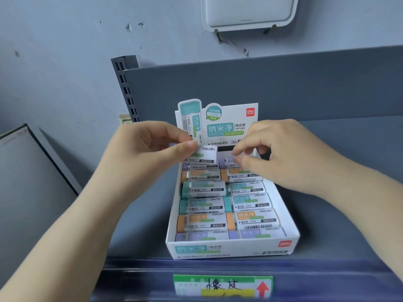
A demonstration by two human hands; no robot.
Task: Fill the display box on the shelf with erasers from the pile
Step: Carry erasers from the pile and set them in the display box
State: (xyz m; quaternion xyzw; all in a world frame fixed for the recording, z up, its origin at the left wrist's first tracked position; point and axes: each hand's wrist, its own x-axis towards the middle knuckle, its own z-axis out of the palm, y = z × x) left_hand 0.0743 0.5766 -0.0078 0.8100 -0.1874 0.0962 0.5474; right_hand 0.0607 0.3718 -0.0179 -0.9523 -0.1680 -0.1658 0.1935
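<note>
A white display box [231,250] stands on the grey shelf [340,247], holding two columns of sleeved erasers [226,205] in purple, orange and teal. Its printed header card [226,123] rises at the back. My left hand [152,153] pinches a purple eraser [205,154] in a white sleeve, held just above the back left of the box. My right hand [279,153] hovers over the back right of the box, its curled fingertips touching a purple eraser [231,161] lying there. The pile of erasers is out of view.
The shelf's grey back panel [261,88] stands behind the box, with a slotted upright [126,90] at its left end. A green and yellow price label [222,286] sits on the shelf's front rail. A white device [248,12] hangs on the wall above.
</note>
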